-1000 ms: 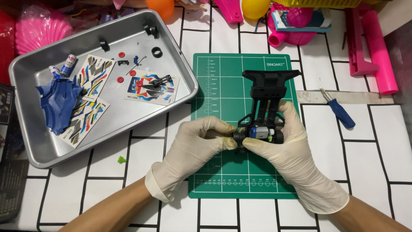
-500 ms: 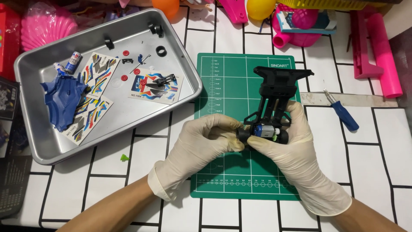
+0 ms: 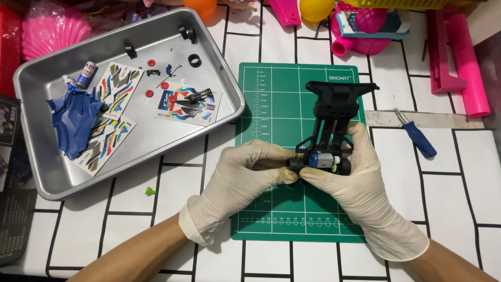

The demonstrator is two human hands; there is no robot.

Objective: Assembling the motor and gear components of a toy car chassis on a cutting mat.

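Open room on the white tiled table [image 3: 459, 177] to the right of the green cutting mat [image 3: 271, 104], broken only by the blue screwdriver [image 3: 416, 137]. Free strip also between mat and metal tray [image 3: 36, 172], with a small green piece [image 3: 150, 191] lying there. Blocked at the far edge by pink and yellow toys [image 3: 459, 57]. Mat centre occupied by left hand [image 3: 245, 180], right hand [image 3: 355, 183] and black chassis [image 3: 331, 120].

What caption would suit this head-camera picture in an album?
Two gloved hands, left hand and right hand, grip a black toy car chassis over a green cutting mat.
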